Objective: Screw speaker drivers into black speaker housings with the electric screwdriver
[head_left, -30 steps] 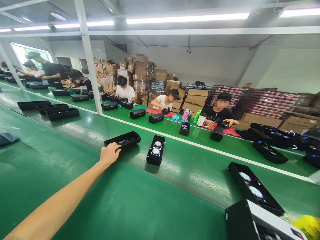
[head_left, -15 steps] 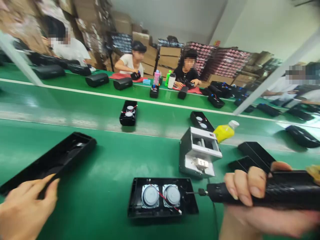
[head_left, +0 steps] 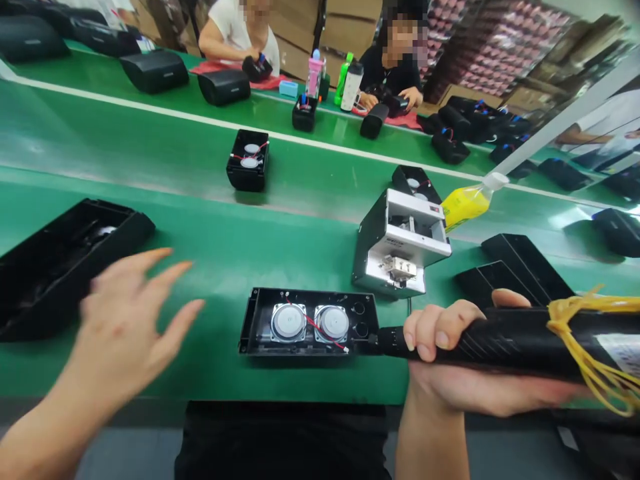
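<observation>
My right hand [head_left: 450, 347] is wrapped around a black electric screwdriver [head_left: 520, 343] with a yellow band tied round its body. The screwdriver's nose lies over the right end of a black speaker housing [head_left: 265, 343], which holds two round drivers [head_left: 290, 322] and a red wire; the bit itself is hard to make out. My left hand [head_left: 127, 320] is open, blurred, its fingers spread above the green bench. Just beyond it, to the left, rests a long empty black housing [head_left: 115, 230], apart from the fingers as far as I can see.
A silver-and-black screw feeder [head_left: 395, 247] stands behind the housing, with a yellow bottle [head_left: 467, 203] beside it. Black covers [head_left: 525, 267] lie to the right. Another speaker housing [head_left: 247, 173] sits farther back. Two co-workers [head_left: 240, 40] handle black parts across the bench.
My left hand has let go of the long black housing and moved right with fingers spread. My right hand has brought the screwdriver left over the speaker housing. The view has tilted down.
</observation>
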Tool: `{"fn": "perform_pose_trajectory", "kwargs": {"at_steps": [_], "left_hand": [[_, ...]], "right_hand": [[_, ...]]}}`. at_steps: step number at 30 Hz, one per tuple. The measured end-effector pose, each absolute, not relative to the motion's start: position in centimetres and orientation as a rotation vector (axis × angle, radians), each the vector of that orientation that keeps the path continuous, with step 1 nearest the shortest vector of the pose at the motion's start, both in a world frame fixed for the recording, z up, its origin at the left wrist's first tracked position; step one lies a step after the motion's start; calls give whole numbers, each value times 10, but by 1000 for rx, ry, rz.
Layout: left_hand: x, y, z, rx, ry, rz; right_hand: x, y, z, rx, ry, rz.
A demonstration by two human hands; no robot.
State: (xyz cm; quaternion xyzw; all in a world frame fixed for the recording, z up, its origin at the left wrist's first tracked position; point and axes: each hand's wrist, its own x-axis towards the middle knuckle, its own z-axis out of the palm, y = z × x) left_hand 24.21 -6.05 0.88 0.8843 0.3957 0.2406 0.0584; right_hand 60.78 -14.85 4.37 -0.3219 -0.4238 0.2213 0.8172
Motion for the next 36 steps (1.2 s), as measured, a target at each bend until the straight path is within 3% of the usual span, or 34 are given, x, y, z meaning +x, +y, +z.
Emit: {"fn": "perform_pose_trajectory", "kwargs": {"at_steps": [5, 10, 36], "left_hand": [[336, -66, 42, 2742, 701, 418], [379, -55, 33, 2842, 440, 181], [389, -49, 21, 2789, 467, 127]], "right_hand": [[606, -150, 38, -758, -829, 452], [604, -149, 35, -734, -836, 457], [601, -145, 24, -719, -970, 470]]}}
